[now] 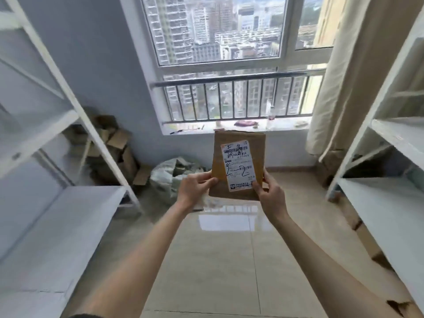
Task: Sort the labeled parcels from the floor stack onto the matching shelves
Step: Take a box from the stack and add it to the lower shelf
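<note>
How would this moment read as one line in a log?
step: reading label | parcel: upright, facing camera | left hand: pinching | right hand: pinching

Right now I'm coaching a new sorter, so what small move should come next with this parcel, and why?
Probably read the label before turning to either rack. Both hands, left hand and right hand, pinch the brown parcel upright by its lower corners, label facing the camera, handwritten "2-2" on it. The left shelf and right shelf flank it.

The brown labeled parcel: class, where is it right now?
Head view, centre: the brown parcel is held upright between left hand and right hand, below the windowsill.
</note>
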